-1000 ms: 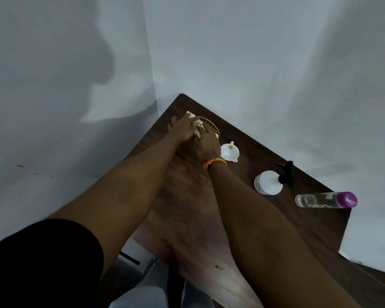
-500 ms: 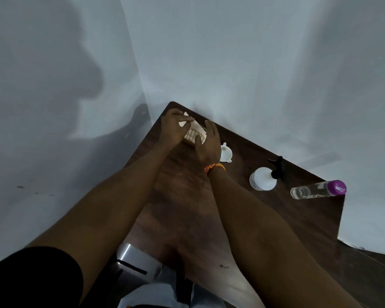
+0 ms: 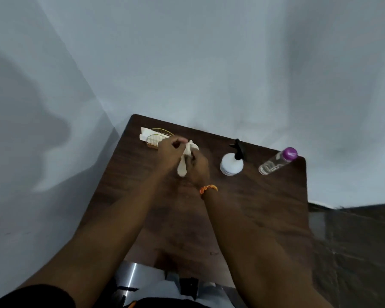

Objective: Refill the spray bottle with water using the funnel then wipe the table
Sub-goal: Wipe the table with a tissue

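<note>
- Head view: the dark wooden table (image 3: 265,196) fills the middle of the frame, pushed into a corner of pale walls, and both forearms reach out over it.
- The left hand (image 3: 168,152) and right hand (image 3: 197,166) meet over the table's far left part, fingers curled, pinching one white tissue (image 3: 183,163) between them; the right wrist wears an orange band (image 3: 208,188).
- The tissue hangs in a long crumpled strip, its long axis running from the fingertips down towards the person; it seems lifted just off the wood, though I cannot tell for sure.
- The spray bottle (image 3: 231,166), white with a black trigger head, stands to the right of the hands, nearer the right hand and apart from it.
- A clear water bottle (image 3: 277,162) with a purple cap lies on its side further right, cap pointing to the far corner.
- The gold wire tissue holder (image 3: 156,135) sits just beyond the left hand.
- The funnel is not visible; the hands may hide it.
- Judging by this, wiping comes next, and bare wood lies beneath and nearer than the tissue.
</note>
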A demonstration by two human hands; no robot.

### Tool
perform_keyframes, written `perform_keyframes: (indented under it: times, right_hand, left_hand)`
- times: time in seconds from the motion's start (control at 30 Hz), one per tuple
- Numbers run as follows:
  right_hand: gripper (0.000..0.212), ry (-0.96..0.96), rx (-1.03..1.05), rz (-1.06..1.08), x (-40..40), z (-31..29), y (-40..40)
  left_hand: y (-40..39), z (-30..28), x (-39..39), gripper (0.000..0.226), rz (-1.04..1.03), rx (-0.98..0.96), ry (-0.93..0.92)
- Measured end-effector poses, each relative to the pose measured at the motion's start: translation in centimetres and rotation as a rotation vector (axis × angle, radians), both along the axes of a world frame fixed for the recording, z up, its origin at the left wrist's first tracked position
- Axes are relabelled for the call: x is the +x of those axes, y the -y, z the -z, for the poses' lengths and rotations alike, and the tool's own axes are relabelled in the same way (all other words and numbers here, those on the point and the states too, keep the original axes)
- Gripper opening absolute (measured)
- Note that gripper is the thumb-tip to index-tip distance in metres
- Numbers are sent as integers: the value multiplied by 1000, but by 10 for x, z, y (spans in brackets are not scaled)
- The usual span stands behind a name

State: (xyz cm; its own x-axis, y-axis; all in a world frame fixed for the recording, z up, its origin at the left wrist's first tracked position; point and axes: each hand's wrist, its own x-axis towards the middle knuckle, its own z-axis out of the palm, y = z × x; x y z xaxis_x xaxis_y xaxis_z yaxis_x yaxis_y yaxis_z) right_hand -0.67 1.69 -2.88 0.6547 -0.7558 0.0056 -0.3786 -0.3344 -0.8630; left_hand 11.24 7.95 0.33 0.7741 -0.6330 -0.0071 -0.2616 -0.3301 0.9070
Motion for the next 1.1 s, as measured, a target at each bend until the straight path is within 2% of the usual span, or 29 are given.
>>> perform_keyframes:
  times: [0.07, 0.2, 0.33, 0.4, 0.5, 0.57, 0.63, 0.7, 0.77, 0.87, 1.0, 1.1]
  right_hand:
    - [26, -75, 36, 7, -47, 16, 0]
    - [15, -266, 87, 77, -152, 41, 11]
    - [15, -351, -38, 199, -239, 48, 29]
    - [27, -394, -104, 240, -269, 49, 41]
    - [59, -566, -135, 294, -304, 53, 50]
    - [62, -569, -178, 389, -318, 53, 46]
    - [47, -537, -247, 433, -329, 53, 36]
    - [39, -536, -278, 368, -332, 59, 23]
    - [45, -526, -266, 234, -329, 74, 16]
    - [58, -510, -173, 51, -313, 84, 16]
    - [70, -573, -157, -180, -302, 105, 21]
    - [69, -632, -167, -206, -308, 118, 21]
  left_hand:
    - [-4, 28, -37, 18, 13, 99, -14]
    - [-4, 67, -125, 17, 194, 239, -58]
    - [22, 76, -200, 18, 326, 212, -93]
    - [37, 78, -224, 19, 361, 231, -93]
    - [45, 91, -253, 28, 362, 328, -101]
    - [39, 102, -269, 35, 345, 346, 1]
    - [28, 111, -285, 38, 385, 309, 239]
    - [16, 116, -297, 44, 513, 250, 458]
    - [12, 116, -305, 55, 622, 270, 582]
    - [15, 108, -309, 63, 573, 437, 565]
    - [17, 132, -307, 74, 809, 611, 635]
    - [24, 145, -302, 79, 870, 720, 629]
